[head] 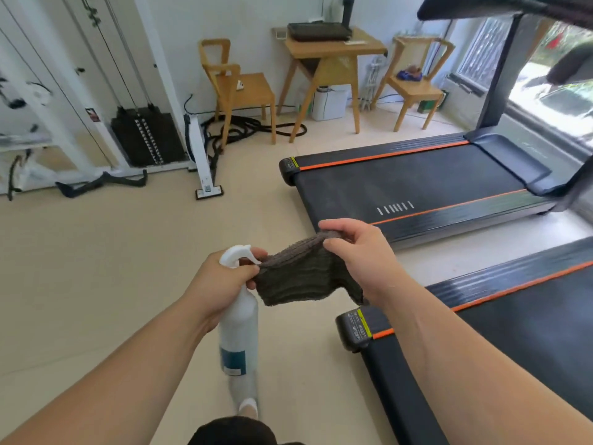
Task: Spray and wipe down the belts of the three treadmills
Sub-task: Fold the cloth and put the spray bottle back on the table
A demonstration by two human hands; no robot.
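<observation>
I see the nearer treadmill (529, 316) cut off at lower right, the far console (481, 6) clipped at the top edge, and the spray bottle's label (233, 356) blurred.

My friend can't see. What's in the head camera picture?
A person's left hand holds a white spray bottle and pinches a dark cloth that the right hand also pinches, beside a near treadmill and a far treadmill.

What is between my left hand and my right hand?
A dark cloth, pinched by the left hand, which also holds the spray bottle, and by the right hand, as the head view shows.
</observation>
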